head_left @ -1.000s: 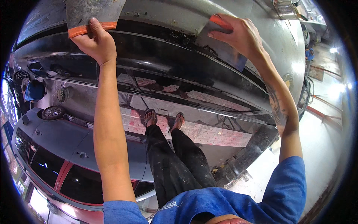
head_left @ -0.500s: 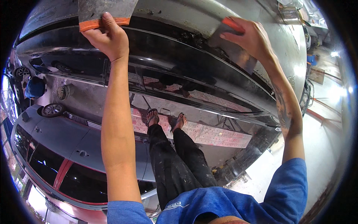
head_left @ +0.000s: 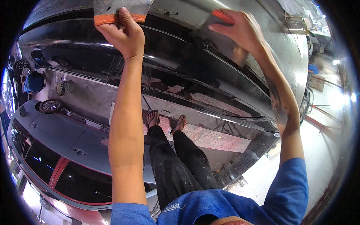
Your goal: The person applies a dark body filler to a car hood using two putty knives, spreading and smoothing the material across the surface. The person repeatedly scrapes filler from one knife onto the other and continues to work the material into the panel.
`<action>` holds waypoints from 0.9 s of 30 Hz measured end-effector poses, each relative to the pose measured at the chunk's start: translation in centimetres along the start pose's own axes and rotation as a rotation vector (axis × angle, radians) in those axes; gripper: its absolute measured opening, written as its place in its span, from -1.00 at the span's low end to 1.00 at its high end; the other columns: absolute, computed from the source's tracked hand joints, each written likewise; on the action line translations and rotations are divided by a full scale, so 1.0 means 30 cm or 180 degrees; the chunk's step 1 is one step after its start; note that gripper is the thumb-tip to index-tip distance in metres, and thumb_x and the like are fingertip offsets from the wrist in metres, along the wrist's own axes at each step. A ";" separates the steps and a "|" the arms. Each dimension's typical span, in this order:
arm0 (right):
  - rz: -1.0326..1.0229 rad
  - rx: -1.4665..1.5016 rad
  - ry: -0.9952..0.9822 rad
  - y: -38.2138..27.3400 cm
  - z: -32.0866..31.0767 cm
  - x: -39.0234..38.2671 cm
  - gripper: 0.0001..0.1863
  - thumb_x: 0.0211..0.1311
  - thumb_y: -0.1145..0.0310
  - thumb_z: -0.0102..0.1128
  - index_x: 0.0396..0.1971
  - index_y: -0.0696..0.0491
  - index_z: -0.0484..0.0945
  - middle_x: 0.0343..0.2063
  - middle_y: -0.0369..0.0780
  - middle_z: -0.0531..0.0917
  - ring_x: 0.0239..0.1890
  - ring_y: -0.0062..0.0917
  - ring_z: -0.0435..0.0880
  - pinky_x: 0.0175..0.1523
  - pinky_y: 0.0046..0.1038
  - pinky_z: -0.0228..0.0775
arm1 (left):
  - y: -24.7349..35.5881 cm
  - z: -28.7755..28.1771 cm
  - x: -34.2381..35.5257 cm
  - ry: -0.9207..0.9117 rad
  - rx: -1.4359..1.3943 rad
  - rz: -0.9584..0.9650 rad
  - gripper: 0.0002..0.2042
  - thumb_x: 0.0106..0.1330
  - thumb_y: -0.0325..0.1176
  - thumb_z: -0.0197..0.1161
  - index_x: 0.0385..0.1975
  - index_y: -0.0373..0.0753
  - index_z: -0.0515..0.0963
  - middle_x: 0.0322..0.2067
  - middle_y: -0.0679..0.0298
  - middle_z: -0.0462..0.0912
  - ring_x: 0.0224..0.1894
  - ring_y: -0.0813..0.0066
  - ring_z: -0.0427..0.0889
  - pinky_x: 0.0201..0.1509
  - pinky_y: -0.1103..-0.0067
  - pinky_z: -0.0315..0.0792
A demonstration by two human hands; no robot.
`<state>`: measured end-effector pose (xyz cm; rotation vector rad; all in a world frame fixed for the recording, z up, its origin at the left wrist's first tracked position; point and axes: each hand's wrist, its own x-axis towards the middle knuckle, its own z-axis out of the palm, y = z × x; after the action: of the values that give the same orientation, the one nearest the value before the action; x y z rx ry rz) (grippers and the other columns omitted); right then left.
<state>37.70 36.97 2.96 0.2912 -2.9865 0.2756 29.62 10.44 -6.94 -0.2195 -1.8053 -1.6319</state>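
My left hand [head_left: 129,41] grips a flat metal putty spreader [head_left: 107,6] by its orange edge, with the thumb pressed on top. The blade points away from me at the top of the view, and its far end is cut off. My right hand [head_left: 249,32] is closed on a second spreader with an orange edge [head_left: 222,17]; its blade is smeared by motion over the vehicle's dark edge, so contact is hard to tell. Under both hands lies a large vehicle, with a grey upper panel [head_left: 287,48] and a glossy black side [head_left: 157,62].
My feet stand on a raised pink-stained plank [head_left: 215,137] beside the vehicle. Behind me is a grey car [head_left: 84,137] with red window pillars. A metal can [head_left: 295,24] sits at the upper right. Another person in blue [head_left: 34,82] is low at the far left, near a round tub [head_left: 64,88].
My left hand has shifted right and slightly up with its spreader. The right hand has moved a little left and up, its blade now more blurred. The whole view has tilted slightly.
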 end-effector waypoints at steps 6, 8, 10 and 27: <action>0.0745 0.0158 -0.0383 -0.040 -0.018 0.032 -0.45 0.03 -0.01 0.44 -0.05 0.05 0.65 -0.29 -0.13 0.74 -0.27 -0.40 0.74 -0.09 -0.42 0.49 | -0.014 0.009 0.001 0.0154 -0.0023 0.0119 -0.62 0.37 -0.39 0.23 0.01 -0.39 0.20 -0.10 0.04 0.44 -0.15 0.39 0.59 -0.05 0.57 0.52; 0.0749 0.0075 -0.0569 -0.051 -0.024 0.038 -0.43 0.02 -0.04 0.43 -0.03 0.02 0.64 -0.28 -0.12 0.74 -0.25 -0.32 0.74 -0.09 -0.37 0.50 | -0.013 0.009 -0.003 0.0122 0.0140 0.0216 -0.61 0.37 -0.38 0.22 0.01 -0.38 0.19 -0.10 0.05 0.44 -0.13 0.39 0.59 -0.06 0.59 0.53; 0.0697 0.0054 -0.0515 -0.058 -0.018 0.046 -0.45 0.02 -0.05 0.40 -0.02 -0.05 0.65 -0.31 -0.13 0.74 -0.24 -0.20 0.72 -0.11 -0.29 0.53 | -0.010 0.010 -0.010 0.0095 -0.0008 0.0075 -0.60 0.38 -0.33 0.22 0.03 -0.37 0.19 -0.12 0.09 0.43 -0.12 0.40 0.58 -0.06 0.59 0.54; 0.0726 -0.0212 -0.0279 -0.109 -0.010 0.042 -0.51 0.00 -0.01 0.43 -0.08 -0.08 0.65 -0.32 -0.18 0.75 -0.29 -0.19 0.73 -0.15 -0.23 0.53 | -0.028 0.005 -0.014 0.0025 0.0021 0.0069 -0.58 0.38 -0.34 0.21 0.03 -0.34 0.14 -0.10 0.05 0.41 -0.12 0.43 0.59 -0.03 0.58 0.56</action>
<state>37.18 33.64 4.00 -0.0467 -3.1090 0.1893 29.41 10.54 -7.87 -0.2286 -1.7961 -1.6095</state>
